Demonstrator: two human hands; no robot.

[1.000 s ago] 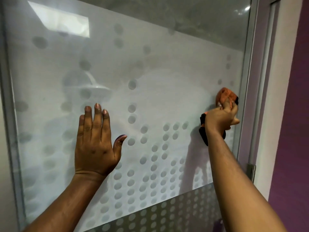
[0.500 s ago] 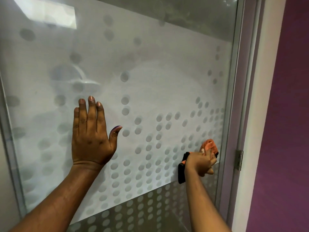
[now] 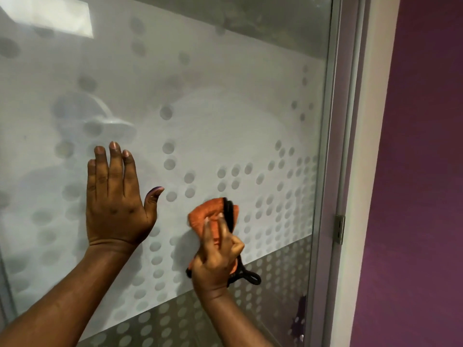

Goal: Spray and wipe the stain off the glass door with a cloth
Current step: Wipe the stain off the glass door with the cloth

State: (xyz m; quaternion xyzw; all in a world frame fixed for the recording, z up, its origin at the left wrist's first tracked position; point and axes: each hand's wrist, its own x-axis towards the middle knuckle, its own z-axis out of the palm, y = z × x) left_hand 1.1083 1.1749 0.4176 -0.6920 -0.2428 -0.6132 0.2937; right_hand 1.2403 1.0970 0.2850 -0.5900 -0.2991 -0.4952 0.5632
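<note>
Cloth [image 3: 209, 214] now mid-pane on glass door [image 3: 225, 126], shifted from the hinge edge toward 9 o'clock. Right hand [image 3: 216, 261] grip closed around it. Left hand [image 3: 116, 196] flat, fingers spread, empty. Wiping under way; stain not discernible.

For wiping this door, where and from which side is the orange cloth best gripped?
Grip the cloth at its bunched lower middle, from the room side, as the right hand does. Its upper fold lies against the glass door, leaving only the outer face free.

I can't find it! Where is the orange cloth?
In the head view, the orange cloth is bunched in the right hand, pressed on the frosted glass door, just right of the flat left hand.
</note>
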